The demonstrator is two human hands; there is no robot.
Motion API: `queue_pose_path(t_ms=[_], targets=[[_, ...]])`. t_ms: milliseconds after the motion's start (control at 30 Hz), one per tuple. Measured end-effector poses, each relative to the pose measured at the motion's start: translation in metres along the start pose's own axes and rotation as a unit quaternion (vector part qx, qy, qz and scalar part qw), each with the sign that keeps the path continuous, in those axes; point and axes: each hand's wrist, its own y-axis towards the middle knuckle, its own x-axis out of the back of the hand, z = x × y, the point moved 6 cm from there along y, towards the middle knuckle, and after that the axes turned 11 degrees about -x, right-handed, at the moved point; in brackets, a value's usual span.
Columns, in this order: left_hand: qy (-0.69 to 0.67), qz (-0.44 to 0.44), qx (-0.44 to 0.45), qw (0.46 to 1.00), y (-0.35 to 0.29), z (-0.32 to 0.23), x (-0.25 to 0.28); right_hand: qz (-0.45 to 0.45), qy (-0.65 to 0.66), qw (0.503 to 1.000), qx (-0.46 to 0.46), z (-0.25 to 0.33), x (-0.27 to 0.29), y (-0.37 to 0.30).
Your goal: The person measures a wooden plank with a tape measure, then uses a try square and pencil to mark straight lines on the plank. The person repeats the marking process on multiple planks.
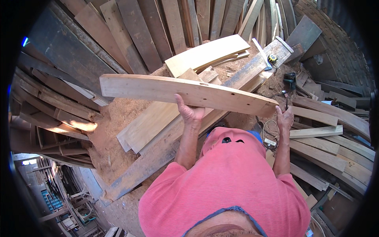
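A long, pale wooden board point(189, 93) with a few dark knots is raised across the view in front of my chest. My left hand point(192, 113) grips its lower edge near the middle, thumb up against the near face, the other fingers partly hidden. At the board's right end my right hand point(284, 118) is closed, its fingertips at the corner. A thin dark thing point(287, 103) rises beside those fingers; whether the hand holds it I cannot tell.
Beyond the board lie a stack of pale curved boards point(207, 53) and a long plank point(246, 75) with a yellow tape measure point(272, 58). A dark power tool point(289, 79) sits farther right. Sawdust point(114, 126) covers the ground at left; cut boards point(319, 152) pile up at right.
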Motion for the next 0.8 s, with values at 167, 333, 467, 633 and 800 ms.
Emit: queue_pose_path(t_ms=[167,333,467,633,800], targets=[[-0.003,-0.027,0.033,0.999,-0.002,0.002,0.002,0.149,0.126,0.980,-0.044,-0.083,-0.067,0.041],[-0.013,-0.051,0.044,0.998,0.006,0.004,0.041,0.375,0.506,0.709,-0.318,-0.045,-0.103,-0.025],[-0.013,0.046,0.061,0.997,-0.009,-0.006,0.026,0.329,0.601,0.630,-0.367,-0.047,-0.119,-0.026],[-0.037,0.086,-0.006,0.996,-0.014,-0.046,0.051,0.309,0.660,0.593,-0.343,-0.035,-0.126,0.003],[-0.008,-0.113,-0.254,0.961,-0.018,-0.168,0.065,0.346,0.712,0.560,-0.245,-0.040,-0.123,0.078]])
